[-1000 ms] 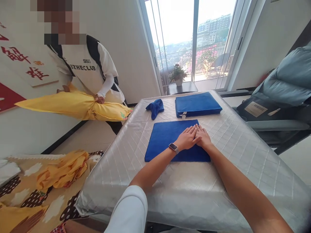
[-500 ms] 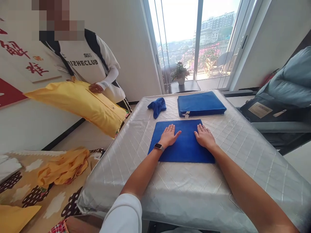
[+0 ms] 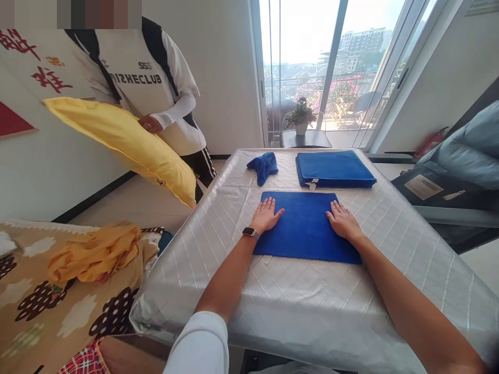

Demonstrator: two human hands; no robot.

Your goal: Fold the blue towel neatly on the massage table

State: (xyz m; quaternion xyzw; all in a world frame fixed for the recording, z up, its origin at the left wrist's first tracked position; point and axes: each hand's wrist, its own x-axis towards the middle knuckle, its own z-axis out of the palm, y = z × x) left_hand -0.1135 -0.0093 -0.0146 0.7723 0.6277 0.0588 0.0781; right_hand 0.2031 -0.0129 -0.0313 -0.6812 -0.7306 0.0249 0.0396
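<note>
A blue cloth (image 3: 306,228), folded into a flat rectangle, lies in front of me on a table with a silvery quilted cover (image 3: 304,291). My left hand (image 3: 265,214) rests flat on the cloth's left edge, fingers pointing away from me and thumb out. On its right edge lies my right hand (image 3: 343,219), also flat with fingers stretched. Behind the cloth, to the right, is a stack of folded blue cloths (image 3: 335,169) with a white tag at its front. A crumpled blue cloth (image 3: 263,168) sits to the left of that stack.
At the left a person holds a yellow pillow (image 3: 125,148) beside the table. A bed with a patterned sheet (image 3: 78,317) and a rumpled yellow cloth (image 3: 97,252) stands at lower left. On the right is a chair with a grey-blue padded item (image 3: 468,148). A potted plant (image 3: 301,117) stands by the window.
My hands have moved apart, from further in on the blue cloth out to its left and right edges. The person's yellow pillow has swung slightly. My view has shifted a little.
</note>
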